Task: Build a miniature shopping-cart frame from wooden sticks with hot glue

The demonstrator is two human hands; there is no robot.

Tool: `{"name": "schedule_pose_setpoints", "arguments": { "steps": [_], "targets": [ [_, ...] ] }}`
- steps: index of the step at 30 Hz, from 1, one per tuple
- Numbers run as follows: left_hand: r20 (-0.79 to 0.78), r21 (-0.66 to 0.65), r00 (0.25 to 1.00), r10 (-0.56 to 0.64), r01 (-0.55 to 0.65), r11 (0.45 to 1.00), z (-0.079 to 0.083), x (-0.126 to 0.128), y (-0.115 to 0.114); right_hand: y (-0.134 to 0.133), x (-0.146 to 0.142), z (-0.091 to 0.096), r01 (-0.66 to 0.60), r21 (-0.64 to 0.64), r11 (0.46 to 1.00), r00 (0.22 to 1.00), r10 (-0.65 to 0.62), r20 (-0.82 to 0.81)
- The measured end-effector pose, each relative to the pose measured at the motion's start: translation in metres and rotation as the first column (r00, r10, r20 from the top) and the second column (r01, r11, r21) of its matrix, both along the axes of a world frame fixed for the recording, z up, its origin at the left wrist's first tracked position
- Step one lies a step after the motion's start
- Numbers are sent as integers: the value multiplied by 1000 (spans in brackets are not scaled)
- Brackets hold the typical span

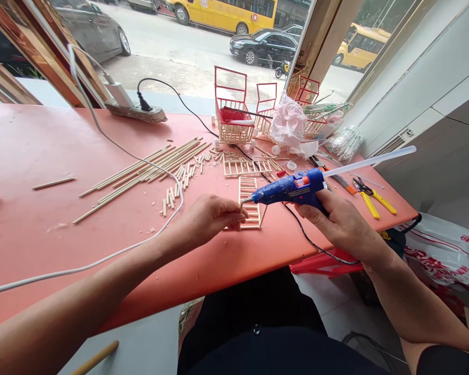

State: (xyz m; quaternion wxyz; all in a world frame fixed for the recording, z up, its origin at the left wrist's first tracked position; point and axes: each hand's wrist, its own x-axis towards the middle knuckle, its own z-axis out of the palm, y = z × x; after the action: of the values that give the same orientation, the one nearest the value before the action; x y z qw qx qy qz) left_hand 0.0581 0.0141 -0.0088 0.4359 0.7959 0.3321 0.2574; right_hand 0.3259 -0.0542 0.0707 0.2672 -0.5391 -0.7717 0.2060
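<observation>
My right hand (338,219) is wrapped round the handle of a blue hot glue gun (285,190), and a long translucent glue stick (375,160) sticks out of its back end. The gun's nozzle points left, right by the fingertips of my left hand (214,219). Those fingers are pinched on a short wooden stick (241,208), mostly hidden by them. Just behind lies a small ladder-like wooden frame (254,225) on the table, partly covered by the gun. A second slatted frame (247,167) lies farther back.
On the orange table (140,281) are long wooden sticks (148,166), cut pieces (180,182), a white cable (101,265) and a power strip (136,111). Miniature red-trimmed carts (234,125) stand at the back beside crumpled plastic (291,120). Yellow-handled pliers (371,200) lie right.
</observation>
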Motion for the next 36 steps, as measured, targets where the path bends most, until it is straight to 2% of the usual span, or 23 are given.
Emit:
{"name": "schedule_pose_setpoints", "arguments": {
  "steps": [13,36],
  "targets": [
    [5,-2,1000,-4,4,1000,-3,1,2,-1,2,-1,22,1,1000,1000,-22,10],
    [-28,7,1000,0,1,1000,1,1,1,-4,0,2,27,42,999,999,-29,39]
  ]
}}
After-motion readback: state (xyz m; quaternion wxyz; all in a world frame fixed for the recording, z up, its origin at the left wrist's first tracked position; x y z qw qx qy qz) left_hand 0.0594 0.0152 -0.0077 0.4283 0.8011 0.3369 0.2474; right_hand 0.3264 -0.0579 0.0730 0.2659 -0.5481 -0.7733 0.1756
